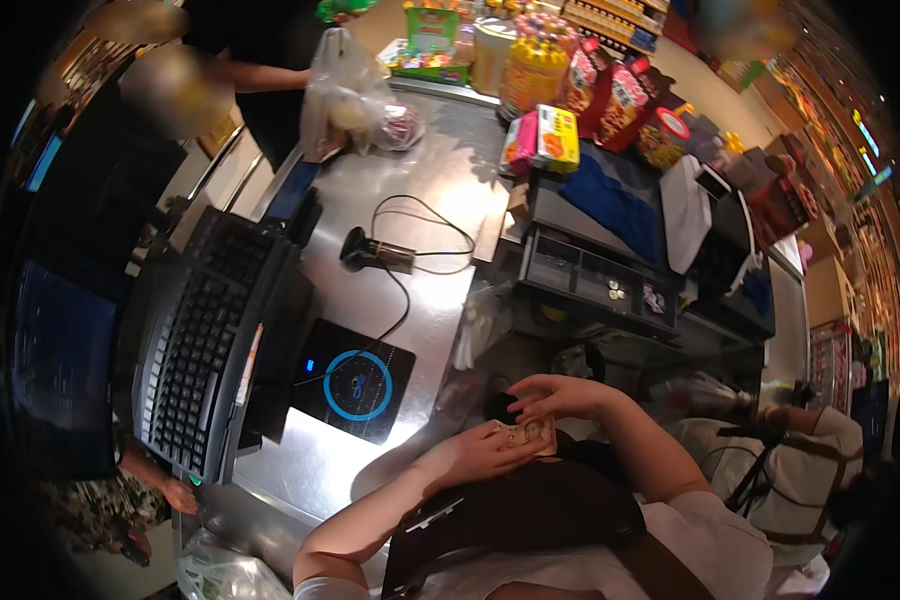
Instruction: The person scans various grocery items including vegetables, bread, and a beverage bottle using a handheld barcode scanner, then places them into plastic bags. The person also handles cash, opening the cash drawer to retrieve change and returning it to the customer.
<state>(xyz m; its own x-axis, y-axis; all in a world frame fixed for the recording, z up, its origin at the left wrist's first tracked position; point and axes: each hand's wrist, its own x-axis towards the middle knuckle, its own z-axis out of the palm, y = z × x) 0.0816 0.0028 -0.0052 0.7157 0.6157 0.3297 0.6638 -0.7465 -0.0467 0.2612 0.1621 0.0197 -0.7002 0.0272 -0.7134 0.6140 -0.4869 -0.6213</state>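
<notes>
My left hand [480, 454] is shut on a banknote [534, 433] in front of my dark apron, with a printed portrait facing up. Just beyond it hovers my right hand [559, 397], its fingers apart and slightly curled near the note's upper edge. Farther out, an open cash drawer [600, 281] shows coins [615, 290] and some folded notes [654, 298] in its compartments. On the steel counter [439, 315] lie a handheld scanner [375, 251] with its black cable and a black pad with a glowing blue ring [358, 385].
A black keyboard [206, 352] and a dark monitor [64, 375] stand at the left. Plastic bags of produce [352, 112] rest at the counter's far end, beside another person's arm. Packaged snacks [559, 139] and a white receipt printer [694, 217] stand beyond the drawer. A co-worker is at the right.
</notes>
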